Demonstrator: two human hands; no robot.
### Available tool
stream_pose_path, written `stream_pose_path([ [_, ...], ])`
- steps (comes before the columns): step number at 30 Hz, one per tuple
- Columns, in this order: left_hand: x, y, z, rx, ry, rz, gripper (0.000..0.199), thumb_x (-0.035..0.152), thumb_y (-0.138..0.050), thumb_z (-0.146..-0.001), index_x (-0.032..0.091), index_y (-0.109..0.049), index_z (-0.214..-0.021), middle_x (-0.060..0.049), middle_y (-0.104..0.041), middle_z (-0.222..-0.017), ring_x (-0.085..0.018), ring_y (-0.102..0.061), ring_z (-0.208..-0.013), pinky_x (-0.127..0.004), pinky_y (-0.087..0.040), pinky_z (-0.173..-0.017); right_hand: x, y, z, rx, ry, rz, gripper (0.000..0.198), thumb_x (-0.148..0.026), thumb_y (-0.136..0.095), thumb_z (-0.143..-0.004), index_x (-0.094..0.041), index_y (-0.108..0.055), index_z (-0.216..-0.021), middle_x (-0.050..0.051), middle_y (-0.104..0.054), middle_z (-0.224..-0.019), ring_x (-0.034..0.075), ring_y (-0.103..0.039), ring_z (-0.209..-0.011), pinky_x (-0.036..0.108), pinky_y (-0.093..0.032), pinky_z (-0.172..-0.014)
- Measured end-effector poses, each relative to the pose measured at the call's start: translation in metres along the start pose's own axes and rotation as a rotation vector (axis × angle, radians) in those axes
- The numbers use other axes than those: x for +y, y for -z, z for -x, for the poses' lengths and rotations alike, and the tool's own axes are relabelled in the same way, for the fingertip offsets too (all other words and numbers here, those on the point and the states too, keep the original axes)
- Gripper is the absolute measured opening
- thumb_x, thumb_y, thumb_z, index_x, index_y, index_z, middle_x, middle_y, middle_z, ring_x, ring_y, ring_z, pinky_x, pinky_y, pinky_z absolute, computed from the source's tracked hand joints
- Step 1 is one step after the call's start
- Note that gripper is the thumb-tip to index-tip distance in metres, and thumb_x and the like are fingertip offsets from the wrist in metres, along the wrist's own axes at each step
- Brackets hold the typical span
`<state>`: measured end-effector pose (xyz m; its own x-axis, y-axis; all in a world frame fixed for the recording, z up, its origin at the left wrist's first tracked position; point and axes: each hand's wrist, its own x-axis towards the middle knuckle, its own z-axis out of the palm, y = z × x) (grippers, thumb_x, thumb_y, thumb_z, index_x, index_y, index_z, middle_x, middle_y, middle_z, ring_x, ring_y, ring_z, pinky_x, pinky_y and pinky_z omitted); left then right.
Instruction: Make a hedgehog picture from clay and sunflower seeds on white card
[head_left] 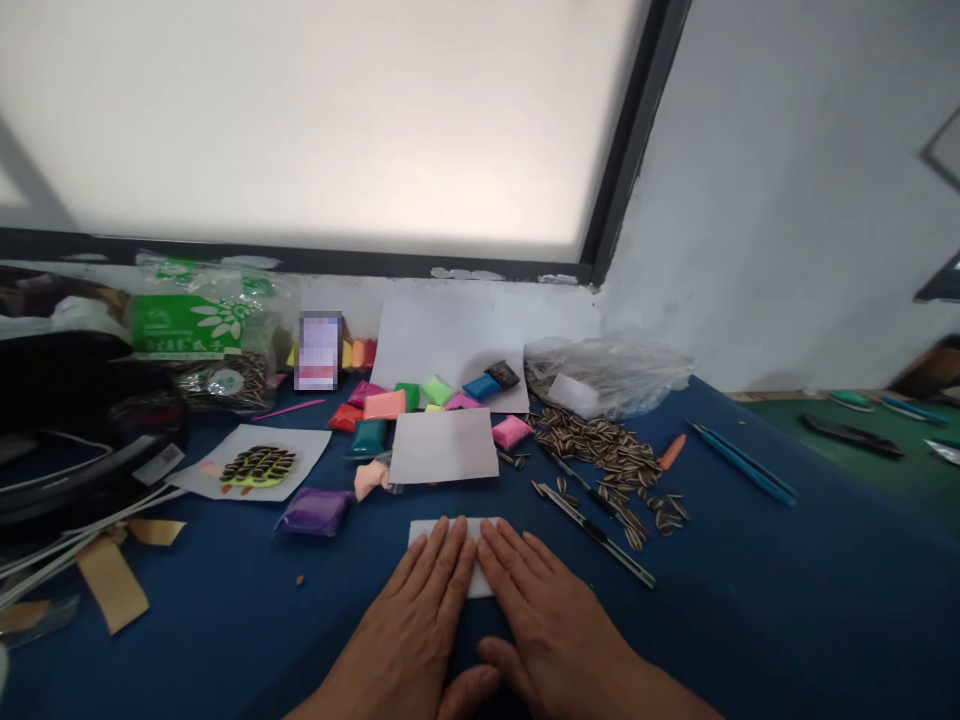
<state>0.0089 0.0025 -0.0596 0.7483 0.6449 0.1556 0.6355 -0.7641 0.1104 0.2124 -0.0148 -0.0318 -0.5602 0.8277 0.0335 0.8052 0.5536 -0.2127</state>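
Observation:
Flat on a small white paper [484, 582] lie my left hand [420, 610] and my right hand [536, 610], side by side, fingers stretched out and pointing away from me. Their index fingertips almost meet over the paper and cover most of it. Just beyond them, a white card [444, 446] rests on several coloured clay packets, among them a teal one [367, 437] and a pink one [512, 431]. A purple clay packet [313, 511] sits to the left. Behind it, a paper with a seed-covered clay figure [259, 466] lies on the table.
Sunflower seeds [600, 450] are heaped at the right, with a utility knife [596, 533], a pen [589, 487] and blue tweezers [742, 462] around them. A green seed bag [199, 330] and a phone [319, 352] stand at the back left. Black equipment and cables [82, 535] border the left side.

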Motion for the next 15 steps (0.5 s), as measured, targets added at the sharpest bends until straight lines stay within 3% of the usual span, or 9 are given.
stream_pose_path([
  [8,-0.003,-0.02,0.0,0.02,0.019,-0.027,0.086,0.064,-0.035,-0.091,0.016,0.004,-0.151,-0.015,-0.009,-0.157,-0.036,-0.018,-0.144,-0.049,-0.03,-0.113,0.001,0.006,0.006,-0.102,-0.025,-0.006,0.068,-0.035,-0.048,-0.093,-0.007,-0.024,-0.15,0.015,-0.013,-0.155,0.03,-0.014,-0.144,0.05,-0.021,-0.117],
  [12,-0.001,-0.005,0.0,-0.008,0.013,0.006,0.086,0.064,-0.034,-0.091,0.014,0.003,-0.151,-0.016,-0.012,-0.156,-0.036,-0.018,-0.144,-0.049,-0.03,-0.113,0.001,0.001,0.006,-0.044,0.044,0.01,0.066,-0.027,-0.045,-0.093,-0.009,-0.02,-0.151,0.011,-0.012,-0.157,0.026,-0.011,-0.146,0.047,-0.019,-0.118],
  [15,0.001,0.008,-0.001,-0.073,0.019,0.031,0.082,0.061,-0.035,-0.093,0.012,-0.004,-0.151,-0.016,-0.013,-0.156,-0.034,-0.02,-0.144,-0.046,-0.03,-0.114,0.001,0.0,0.006,-0.044,0.072,0.006,0.063,-0.031,-0.04,-0.096,-0.008,-0.021,-0.151,0.01,-0.015,-0.157,0.025,-0.012,-0.145,0.044,-0.019,-0.118],
])
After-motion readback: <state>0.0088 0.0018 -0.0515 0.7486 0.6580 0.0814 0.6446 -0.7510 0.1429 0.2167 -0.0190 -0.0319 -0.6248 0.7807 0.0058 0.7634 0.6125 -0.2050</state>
